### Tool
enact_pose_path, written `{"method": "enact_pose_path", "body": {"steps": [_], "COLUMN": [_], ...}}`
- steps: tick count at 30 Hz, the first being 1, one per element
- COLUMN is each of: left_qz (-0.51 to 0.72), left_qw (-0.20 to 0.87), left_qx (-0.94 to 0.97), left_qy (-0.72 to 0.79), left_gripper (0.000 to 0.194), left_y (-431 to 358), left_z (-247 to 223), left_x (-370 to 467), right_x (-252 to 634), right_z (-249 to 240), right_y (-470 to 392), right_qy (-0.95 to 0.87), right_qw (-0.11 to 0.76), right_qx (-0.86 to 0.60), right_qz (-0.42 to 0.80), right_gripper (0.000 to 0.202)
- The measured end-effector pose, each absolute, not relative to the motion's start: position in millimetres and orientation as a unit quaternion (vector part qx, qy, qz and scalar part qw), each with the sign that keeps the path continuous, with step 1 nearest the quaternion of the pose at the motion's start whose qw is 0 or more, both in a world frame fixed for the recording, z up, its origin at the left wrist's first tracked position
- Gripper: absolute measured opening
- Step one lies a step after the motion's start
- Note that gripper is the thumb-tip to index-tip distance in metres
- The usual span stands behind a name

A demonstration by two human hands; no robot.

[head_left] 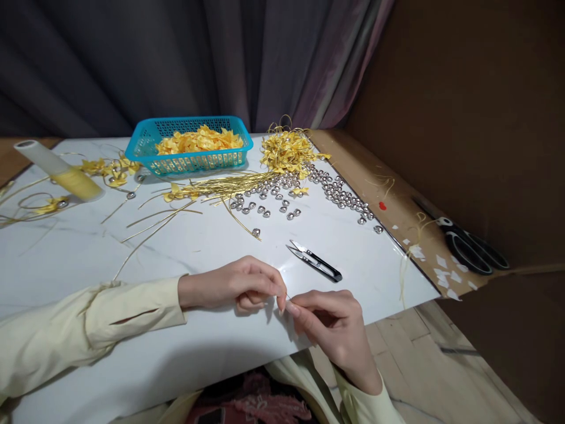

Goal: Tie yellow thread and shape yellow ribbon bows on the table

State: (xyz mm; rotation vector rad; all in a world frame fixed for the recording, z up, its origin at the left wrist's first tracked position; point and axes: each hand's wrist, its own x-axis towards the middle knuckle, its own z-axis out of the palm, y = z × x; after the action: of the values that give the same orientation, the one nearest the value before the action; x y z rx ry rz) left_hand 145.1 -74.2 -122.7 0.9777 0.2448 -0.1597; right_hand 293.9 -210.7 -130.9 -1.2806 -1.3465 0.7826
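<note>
My left hand [253,284] and my right hand [333,324] come together near the table's front edge, fingertips almost touching. Both are pinched closed. Between them shows a short bit of something very thin, like thread or wire, too small to make out. Just behind them lie black-handled thread snips [315,261], blades pointing left. Small silver beads [339,194] are scattered farther back, beside a bundle of gold wires [225,186] and a heap of yellow ribbon flowers [286,152].
A blue basket [200,163] of yellow pieces stands at the back of the white table [185,365]. A tube with yellow contents [75,179] lies at left. Large black scissors [470,247], paper scraps and a red bit [382,206] are at right, by a brown panel.
</note>
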Motion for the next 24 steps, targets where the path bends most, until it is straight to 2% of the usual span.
{"method": "enact_pose_path", "body": {"steps": [14,24], "left_qz": [-0.02,-0.011], "left_qw": [0.901,0.892], "left_qx": [0.411,0.434], "left_qy": [0.139,0.126], "left_gripper": [0.014,0.017], "left_y": [-69.6,-72.0], "left_z": [-123.9,-123.6], "left_x": [145.4,145.3], "right_x": [298.6,286.9], "right_z": [-131.3,-129.8], "right_y": [-210.5,-202.7], "right_qy": [-0.496,-0.564], "right_qw": [0.582,0.547], "right_qx": [-0.527,-0.529], "right_qz": [0.371,0.321], "right_gripper": [0.012,0.012]}}
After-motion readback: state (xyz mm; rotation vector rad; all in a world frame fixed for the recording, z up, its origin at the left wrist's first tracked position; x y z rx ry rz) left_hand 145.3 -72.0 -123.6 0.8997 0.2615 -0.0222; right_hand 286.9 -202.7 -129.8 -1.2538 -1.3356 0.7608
